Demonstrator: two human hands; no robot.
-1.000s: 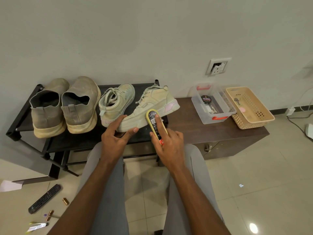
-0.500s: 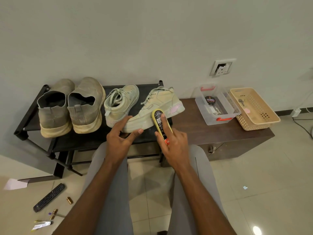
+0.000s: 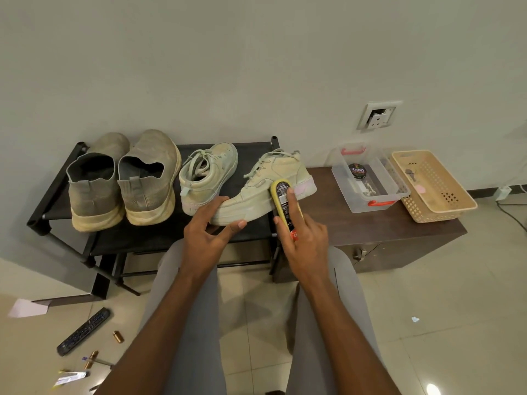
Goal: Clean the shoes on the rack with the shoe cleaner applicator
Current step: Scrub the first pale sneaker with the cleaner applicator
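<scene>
A pale green high-top sneaker (image 3: 268, 185) lies across the right end of the black shoe rack (image 3: 151, 235), toe toward me. My left hand (image 3: 209, 226) holds its toe between fingers and thumb. My right hand (image 3: 303, 238) grips the yellow and black shoe cleaner applicator (image 3: 285, 203), index finger stretched along its back, and presses its head against the sneaker's side. The second pale green sneaker (image 3: 206, 175) stands just left of it. Two grey knit slip-on shoes (image 3: 122, 178) stand at the rack's left end, heels toward me.
A dark wooden cabinet (image 3: 379, 226) adjoins the rack on the right, carrying a clear plastic box (image 3: 368, 181) with a polish tin and a beige basket (image 3: 433, 186). A remote control (image 3: 84, 330), batteries and small scraps lie on the tiled floor at left. My grey-trousered legs fill the foreground.
The applicator has slid a little along the sneaker's side toward its heel. My left hand has stayed on the toe. The camera has shifted slightly.
</scene>
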